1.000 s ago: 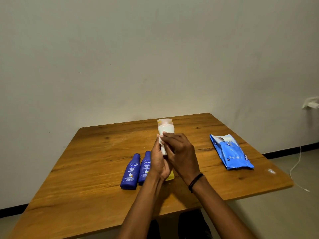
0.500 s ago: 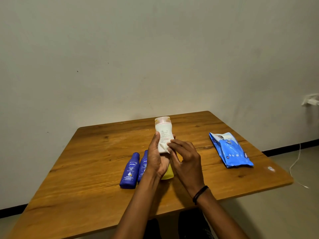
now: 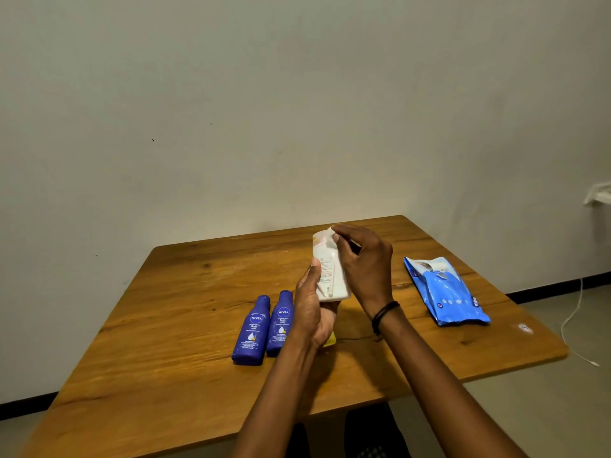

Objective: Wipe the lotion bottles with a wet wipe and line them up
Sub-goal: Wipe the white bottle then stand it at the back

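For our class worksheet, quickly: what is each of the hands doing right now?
Left hand: closed around the white lotion bottle.
Right hand: pinching the wet wipe against that bottle.

White bottle (image 3: 330, 276) held aloft, tilted, a wipe (image 3: 329, 233) at its top end — two blue bottles (image 3: 253, 332) touching, side by side, just left.

Left Nivea bottle (image 3: 251, 332) and right Nivea bottle (image 3: 280, 320) dark blue with white print, lotion bottle (image 3: 330, 276) cream-white with fine red/black text and yellow base, wet wipe (image 3: 329, 233) white, wipes pack (image 3: 453, 299) bright blue with white dots, wooden table (image 3: 182, 309) honey-brown, grained, dark knots.
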